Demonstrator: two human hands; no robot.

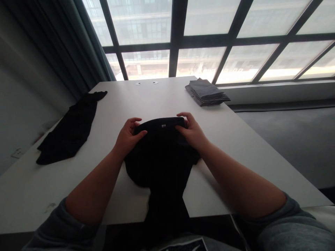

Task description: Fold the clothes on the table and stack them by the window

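Note:
A black garment (164, 157) lies spread on the white table, its lower part hanging over the near edge towards me. Its far edge looks like a waistband and bears a small pale label (163, 126). My left hand (131, 134) pinches the left end of that edge, thumb on the near side and fingers behind. At the right end, my right hand (190, 129) grips the same edge in a similar way. Between both hands the band is lifted and stretched into a slight arc. The fingertips behind the cloth are partly hidden.
The white table (146, 101) carries another black garment (73, 127) on the left and a folded grey pile with striped edges (206, 91) at the far right. Two small round fittings sit near the far edge. Windows and a dark curtain (65, 38) stand beyond.

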